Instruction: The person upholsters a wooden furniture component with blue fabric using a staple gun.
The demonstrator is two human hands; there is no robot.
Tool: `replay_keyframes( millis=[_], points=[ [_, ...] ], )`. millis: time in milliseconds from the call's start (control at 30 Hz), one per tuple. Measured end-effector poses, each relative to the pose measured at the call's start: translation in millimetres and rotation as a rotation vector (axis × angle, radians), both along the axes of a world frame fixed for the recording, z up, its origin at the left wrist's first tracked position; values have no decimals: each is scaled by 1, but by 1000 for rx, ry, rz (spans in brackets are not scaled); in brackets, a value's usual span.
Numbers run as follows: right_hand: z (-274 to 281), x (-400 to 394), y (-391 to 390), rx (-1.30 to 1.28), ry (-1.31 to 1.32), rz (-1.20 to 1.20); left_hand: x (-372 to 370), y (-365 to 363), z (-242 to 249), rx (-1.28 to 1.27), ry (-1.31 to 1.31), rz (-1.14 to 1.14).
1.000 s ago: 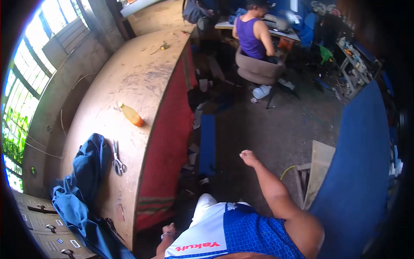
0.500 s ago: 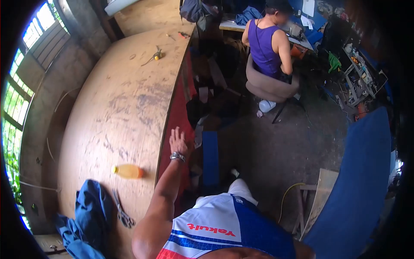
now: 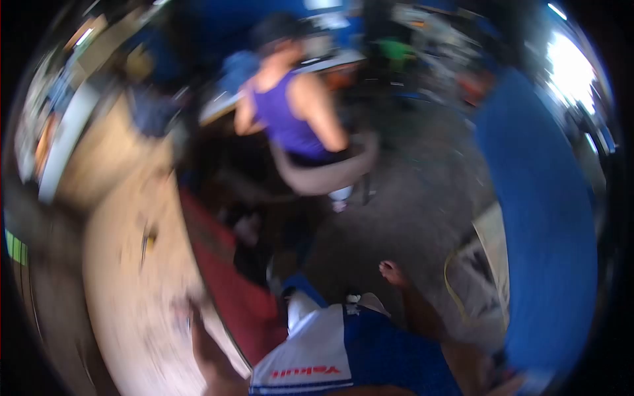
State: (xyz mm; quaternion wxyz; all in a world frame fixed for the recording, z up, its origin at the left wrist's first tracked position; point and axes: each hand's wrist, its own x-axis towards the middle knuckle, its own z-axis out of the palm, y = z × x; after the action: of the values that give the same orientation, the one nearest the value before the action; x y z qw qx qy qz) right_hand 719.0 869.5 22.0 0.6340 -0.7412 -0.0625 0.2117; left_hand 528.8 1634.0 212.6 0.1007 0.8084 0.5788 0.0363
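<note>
My left hand, smeared by motion, is over the near right part of the wooden table. Its fingers are too blurred to make out, and no object stands out in it. My right hand hangs over the dark floor in front of my body, its fingers loosely bent and nothing visible in them. Farther up the table lies a small yellow-and-dark item, perhaps a tool. Red cloth runs along the table's side, close to my left arm.
Ahead, a person in a purple top sits on a chair at a work table. Blue material forms a long sheet at the right, beside a pale board. A yellow cord curves near the board.
The view has swung right, shifting the seated person leftward and closer. My left hand, spread by the table's edge before, now overlaps the tabletop. My right hand has come into view; bottle and scissors have left it.
</note>
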Motion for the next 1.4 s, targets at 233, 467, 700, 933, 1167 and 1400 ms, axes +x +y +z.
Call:
replay_keyframes(
  millis=[233, 467, 700, 933, 1167, 1400],
  points=[
    [85, -98, 70, -810, -74, -439, 228, 83, -16, -3, 38, -309],
    [87, -326, 146, -944, 605, -189, 304, 105, -20, -59, 66, -422],
    [73, -373, 167, -865, 736, -419, 307, 81, -14, -8, -21, -511],
    [103, -279, 159, -1026, 509, -413, 215, -85, 9, -137, -287, -969],
    [184, -245, 111, -41, 183, -768, 136, -451, 89, -731, -214, -2291],
    [265, -390, -25, 294, 71, -1128, 21, -716, 104, -708, 117, -2916]
  ],
)
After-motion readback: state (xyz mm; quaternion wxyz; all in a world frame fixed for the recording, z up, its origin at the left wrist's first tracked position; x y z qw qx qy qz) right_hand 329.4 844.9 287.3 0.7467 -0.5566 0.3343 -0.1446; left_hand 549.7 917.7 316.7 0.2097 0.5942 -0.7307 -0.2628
